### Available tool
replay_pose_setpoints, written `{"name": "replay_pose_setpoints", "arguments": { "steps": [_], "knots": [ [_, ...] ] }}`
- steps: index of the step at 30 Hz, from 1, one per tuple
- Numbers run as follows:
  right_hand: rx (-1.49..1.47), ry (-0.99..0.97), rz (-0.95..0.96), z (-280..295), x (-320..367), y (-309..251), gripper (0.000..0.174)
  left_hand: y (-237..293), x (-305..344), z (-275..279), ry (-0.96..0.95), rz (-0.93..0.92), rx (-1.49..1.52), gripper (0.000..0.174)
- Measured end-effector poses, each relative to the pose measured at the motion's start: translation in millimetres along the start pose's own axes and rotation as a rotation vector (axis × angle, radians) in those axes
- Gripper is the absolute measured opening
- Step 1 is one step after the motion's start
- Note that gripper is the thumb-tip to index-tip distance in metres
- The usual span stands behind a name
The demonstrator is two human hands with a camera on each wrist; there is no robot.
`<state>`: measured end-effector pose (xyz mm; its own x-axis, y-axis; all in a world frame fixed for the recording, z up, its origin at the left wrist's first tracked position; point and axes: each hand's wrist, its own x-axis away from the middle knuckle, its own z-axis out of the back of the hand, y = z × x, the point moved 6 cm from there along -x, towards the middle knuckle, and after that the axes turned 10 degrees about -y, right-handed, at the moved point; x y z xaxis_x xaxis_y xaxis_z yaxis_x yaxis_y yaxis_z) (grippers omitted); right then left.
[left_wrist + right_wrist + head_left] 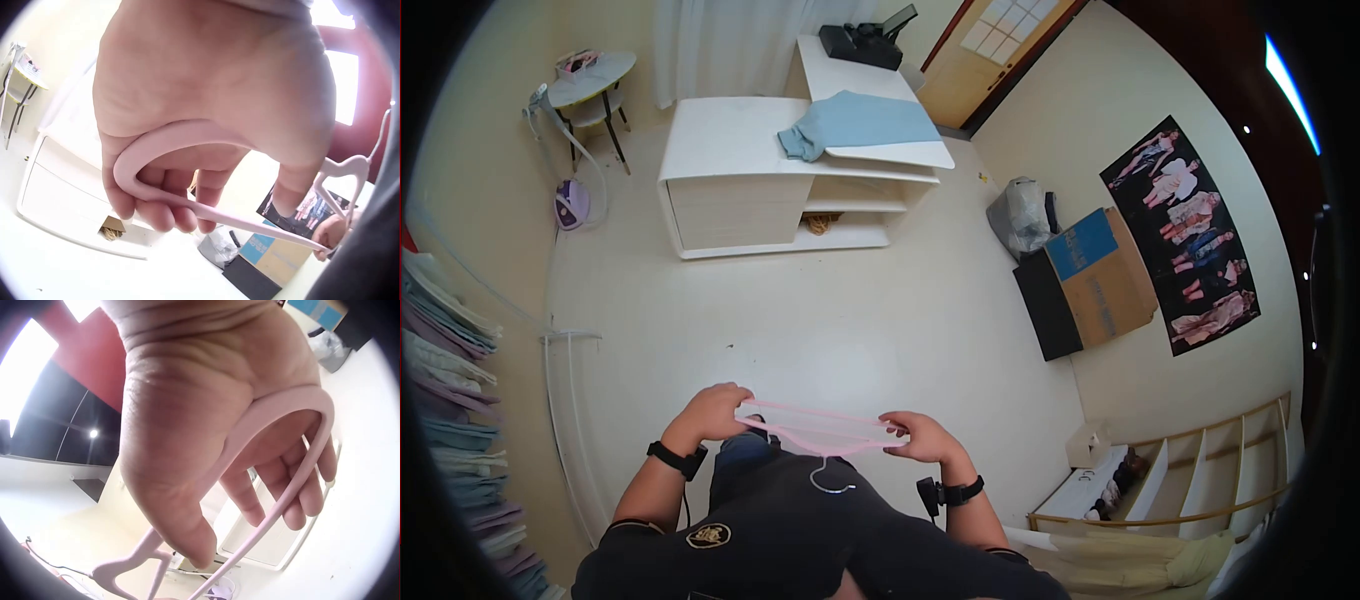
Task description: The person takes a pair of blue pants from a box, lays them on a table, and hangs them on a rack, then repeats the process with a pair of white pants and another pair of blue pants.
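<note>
A pink clothes hanger with a silver metal hook is stretched between the two hands, low in front of the body. My left hand grips one rounded end of it. In the left wrist view the fingers curl under that end, and the thumb lies along the upper arm of the hanger. The other rounded end sits in my right hand, its thumb over the hanger's arm and its fingers bent loosely round the loop. No garment hangs on the hanger.
Ahead stands a white counter with a folded light-blue garment on top. Hanging clothes line the left wall, near a purple steamer. At right are a cardboard box, a grey bin and a shelf rack.
</note>
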<state>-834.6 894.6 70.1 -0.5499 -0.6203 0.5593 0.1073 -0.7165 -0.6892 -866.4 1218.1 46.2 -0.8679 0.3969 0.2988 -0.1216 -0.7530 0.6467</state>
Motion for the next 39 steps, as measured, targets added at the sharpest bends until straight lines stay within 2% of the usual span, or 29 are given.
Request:
{"name": "replay_pose_setpoints", "arguments": {
  "steps": [2,5,8,13,18,21,26,29,32,34,35,36,37,38,39],
  "knots": [
    [-0.047,0.113,0.037,22.8,-12.8,3.8,0.051,-4.5,-22.5,15.8,0.066,-0.039,0.033,0.032],
    [-0.085,0.151,-0.013,50.5,-24.1,7.9,0.048,1.4,-52.7,33.1,-0.006,0.008,0.039,0.029],
    [-0.078,0.098,-0.052,71.2,-43.2,25.5,0.046,-1.2,-88.4,42.0,-0.059,-0.030,0.022,0.027],
    [-0.127,0.082,-0.049,134.7,-88.6,63.3,0.044,-2.3,-166.7,64.4,-0.138,0.059,0.004,0.026],
    [-0.153,0.097,0.032,227.6,-131.1,100.0,0.047,18.2,-259.4,106.3,-0.043,0.082,-0.057,0.024],
    [-0.142,0.107,0.145,272.1,-154.0,117.3,0.043,38.3,-312.2,138.8,0.027,0.089,-0.138,0.024],
    [-0.117,0.079,0.107,328.1,-175.0,129.2,0.047,39.5,-371.7,160.6,0.062,0.126,-0.144,0.022],
    [-0.092,0.035,0.086,344.0,-194.3,146.3,0.048,32.2,-402.7,167.8,0.138,0.075,-0.198,0.021],
    [-0.102,0.012,0.072,368.1,-214.1,146.4,0.051,21.7,-435.4,177.0,0.069,0.181,-0.181,0.026],
    [-0.107,0.004,0.068,387.8,-232.0,144.3,0.053,30.0,-451.4,213.0,0.449,0.112,-0.325,0.038],
    [-0.160,0.025,0.055,396.6,-242.9,146.4,0.059,28.3,-460.8,223.7,0.515,0.194,-0.368,0.055],
    [-0.215,0.046,0.041,407.6,-255.0,147.4,0.065,28.6,-473.9,233.2,0.528,0.197,-0.357,0.055],
    [-0.216,0.027,0.007,419.6,-268.2,147.9,0.071,29.8,-483.9,248.7,0.636,0.213,-0.326,0.060],
    [-0.198,0.026,0.004,430.4,-282.6,149.0,0.071,26.2,-493.4,262.3,0.747,0.228,-0.292,0.066],
    [-0.220,0.067,-0.004,442.1,-298.2,153.5,0.071,15.3,-508.9,267.2,0.761,0.228,-0.278,0.066]
  ]
}}
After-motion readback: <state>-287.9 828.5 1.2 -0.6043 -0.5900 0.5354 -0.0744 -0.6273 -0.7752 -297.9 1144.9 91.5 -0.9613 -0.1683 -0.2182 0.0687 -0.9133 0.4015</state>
